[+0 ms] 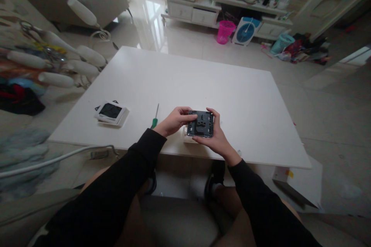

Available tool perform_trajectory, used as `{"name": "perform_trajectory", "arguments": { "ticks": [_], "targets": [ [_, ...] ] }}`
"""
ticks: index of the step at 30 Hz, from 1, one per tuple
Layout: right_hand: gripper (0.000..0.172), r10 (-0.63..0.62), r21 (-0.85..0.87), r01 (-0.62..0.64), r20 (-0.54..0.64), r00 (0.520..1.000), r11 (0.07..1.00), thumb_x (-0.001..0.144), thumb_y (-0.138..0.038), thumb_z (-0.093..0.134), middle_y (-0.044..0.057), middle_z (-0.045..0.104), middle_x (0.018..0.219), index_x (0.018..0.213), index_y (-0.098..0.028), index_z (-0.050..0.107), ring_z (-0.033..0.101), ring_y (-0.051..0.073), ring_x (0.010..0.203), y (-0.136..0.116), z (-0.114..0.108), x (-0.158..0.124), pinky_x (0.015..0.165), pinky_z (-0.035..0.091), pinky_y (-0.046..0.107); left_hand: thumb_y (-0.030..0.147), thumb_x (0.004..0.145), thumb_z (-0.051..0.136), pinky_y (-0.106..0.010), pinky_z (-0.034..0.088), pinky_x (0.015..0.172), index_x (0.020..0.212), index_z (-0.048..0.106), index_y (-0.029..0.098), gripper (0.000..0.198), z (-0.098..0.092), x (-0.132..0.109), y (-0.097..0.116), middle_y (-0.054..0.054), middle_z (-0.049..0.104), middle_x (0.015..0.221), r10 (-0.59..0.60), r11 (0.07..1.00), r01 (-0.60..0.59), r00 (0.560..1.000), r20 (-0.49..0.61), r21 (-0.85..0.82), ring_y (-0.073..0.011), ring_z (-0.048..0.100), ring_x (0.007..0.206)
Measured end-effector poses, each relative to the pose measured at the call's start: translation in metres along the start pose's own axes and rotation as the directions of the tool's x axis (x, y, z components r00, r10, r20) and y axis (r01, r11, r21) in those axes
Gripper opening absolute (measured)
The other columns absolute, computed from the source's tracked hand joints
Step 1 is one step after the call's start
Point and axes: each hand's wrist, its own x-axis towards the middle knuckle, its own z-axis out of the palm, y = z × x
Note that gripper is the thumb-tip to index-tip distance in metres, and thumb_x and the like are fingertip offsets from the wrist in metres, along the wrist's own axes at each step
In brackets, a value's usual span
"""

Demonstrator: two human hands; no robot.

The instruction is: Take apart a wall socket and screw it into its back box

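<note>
Two hands of mine meet on one square black piece (206, 122), slotted and dotted along its edges, above the near side of the one white table (220, 81). Taking that piece as the middle of a clock, I count one screwdriver (155, 122) at nine, green handle towards me, and one small stack (124, 115) farther out at nine, white parts with a dark panel on top. One pale piece (189, 139) shows at about seven, mostly hidden beneath my grip.

My left hand (177, 120) is partly curled, pinching the black piece at its nine o'clock edge, thumb laid over the upper face. My right hand (218, 134) spreads wider, cupping the three o'clock side, one digit at the far edge and another along the near edge.

Both forearms, in black sleeves, slant inward: the left from eight o'clock, the right from five. On the floor, around one, stand one pink basket (225, 32) and one blue-and-white fan (246, 31).
</note>
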Motion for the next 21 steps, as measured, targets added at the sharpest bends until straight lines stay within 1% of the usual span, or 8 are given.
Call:
{"name": "perform_trajectory", "arguments": {
  "ticks": [6, 14, 21],
  "targets": [
    [0.11, 0.006, -0.006, -0.006, 0.002, 1.0, 1.0, 0.07, -0.048, 0.093, 0.012, 0.057, 0.137, 0.154, -0.033, 0.024, 0.068, 0.03, 0.119, -0.0028, 0.0003, -0.0006, 0.109, 0.057, 0.056, 0.037, 0.06, 0.099, -0.024, 0.045, 0.065, 0.075, 0.068, 0.013, 0.041, 0.0021, -0.0012, 0.0015, 0.001, 0.065, 0.072, -0.006, 1.0, 0.006, 1.0, 0.008, -0.004, -0.01, 0.06, 0.067],
    [0.112, 0.014, -0.011, -0.014, 0.004, 1.0, 1.0, 0.069, -0.047, 0.094, 0.012, 0.057, 0.137, 0.155, -0.033, 0.023, 0.068, 0.031, 0.119, -0.0012, -0.0002, 0.0001, 0.108, 0.057, 0.056, 0.037, 0.061, 0.098, -0.023, 0.046, 0.064, 0.075, 0.068, 0.014, 0.041, 0.0026, -0.0013, 0.0021, 0.001, 0.066, 0.072, -0.011, 1.0, 0.011, 1.0, 0.009, -0.002, -0.01, 0.062, 0.067],
    [0.111, 0.007, -0.023, -0.007, -0.005, 1.0, 1.0, 0.069, -0.048, 0.094, 0.012, 0.054, 0.141, 0.155, -0.033, 0.025, 0.065, 0.031, 0.123, 0.0006, -0.0003, 0.0002, 0.111, 0.055, 0.055, 0.039, 0.062, 0.098, -0.024, 0.047, 0.066, 0.076, 0.068, 0.014, 0.042, 0.0023, -0.0017, 0.0013, 0.0, 0.067, 0.073, -0.016, 1.0, 0.016, 1.0, 0.002, 0.005, -0.0107, 0.062, 0.068]
  ]
}}
